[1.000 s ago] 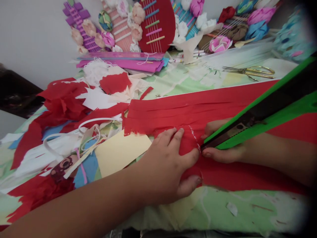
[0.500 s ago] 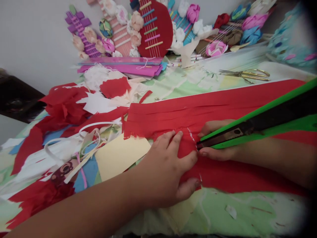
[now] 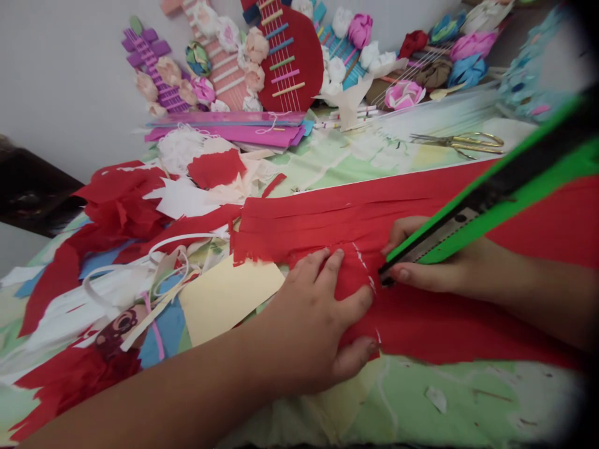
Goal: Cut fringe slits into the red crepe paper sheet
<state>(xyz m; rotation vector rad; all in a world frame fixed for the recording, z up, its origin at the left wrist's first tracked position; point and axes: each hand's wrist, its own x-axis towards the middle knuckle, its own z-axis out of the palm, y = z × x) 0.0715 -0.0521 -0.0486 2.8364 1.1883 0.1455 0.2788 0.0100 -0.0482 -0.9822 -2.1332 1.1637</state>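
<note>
My left hand lies flat with fingers spread, pressing on red crepe-like paper. Beside its fingertips, a broken white line runs down the red paper, perhaps a slit showing white beneath. My right hand is closed round the front end of a green and black box cutter. The cutter's dark tip points down and left, just right of the white line. Its back end rises toward the upper right, close to the camera. Whether the tip touches the paper is hard to tell.
Gold-handled scissors lie behind the red paper. On the left are red scraps, a cream card and white strips. Guitar-shaped crafts with paper flowers lean along the wall. A patterned green cloth covers the table.
My right hand and the box cutter have shifted slightly right, off the white line, and the cutter is tilted more steeply. My left hand has stayed in place.
</note>
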